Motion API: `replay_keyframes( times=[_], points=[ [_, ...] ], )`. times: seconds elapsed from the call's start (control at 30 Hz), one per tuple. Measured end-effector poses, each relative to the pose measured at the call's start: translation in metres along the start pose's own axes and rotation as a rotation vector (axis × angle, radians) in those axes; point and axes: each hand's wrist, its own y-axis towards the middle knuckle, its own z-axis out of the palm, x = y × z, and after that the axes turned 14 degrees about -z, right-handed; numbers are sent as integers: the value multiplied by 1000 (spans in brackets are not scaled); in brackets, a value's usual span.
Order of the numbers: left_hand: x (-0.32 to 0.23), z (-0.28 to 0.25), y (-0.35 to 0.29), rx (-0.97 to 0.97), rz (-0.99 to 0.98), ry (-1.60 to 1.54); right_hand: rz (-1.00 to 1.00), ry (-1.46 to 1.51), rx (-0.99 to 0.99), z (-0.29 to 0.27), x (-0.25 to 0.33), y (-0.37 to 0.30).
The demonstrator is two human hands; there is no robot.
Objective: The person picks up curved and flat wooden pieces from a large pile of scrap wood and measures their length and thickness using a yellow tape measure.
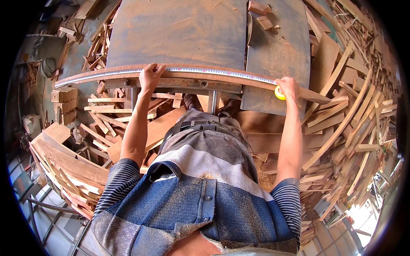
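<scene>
A long, narrow reddish-brown wooden board lies across the near edge of a dusty metal table. Along its top runs the white blade of a tape measure, drawn out from the board's left end. My left hand is closed at the board's edge, its fingers curled over the blade and wood left of the middle. My right hand grips the yellow tape-measure case near the board's right part. That hand hides part of the case. The board's right end extends past it.
The metal tabletop stretches away beyond the board, with a narrower metal plate at its right. Small wood blocks sit on that plate. Heaped wood offcuts crowd the right side, and a block stack stands at left.
</scene>
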Motion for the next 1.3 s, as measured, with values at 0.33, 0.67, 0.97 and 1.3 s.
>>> replay_keyframes(
  times=[0.33, 0.67, 0.97, 1.3],
  points=[
    [-5, -3, -1, 23, -39, -6, -50, -63, 42, -3, 21, -1],
    [-9, -4, -3, 29, -36, 22, -183, -170, 149, -9, 17, 14],
    [-8, -5, -1, 56, -61, 79, -167, -196, 241, -9, 12, 20],
    [-12, -6, -2, 39, -42, 89, -91, -164, 355, 1, 1, -2]
  ],
)
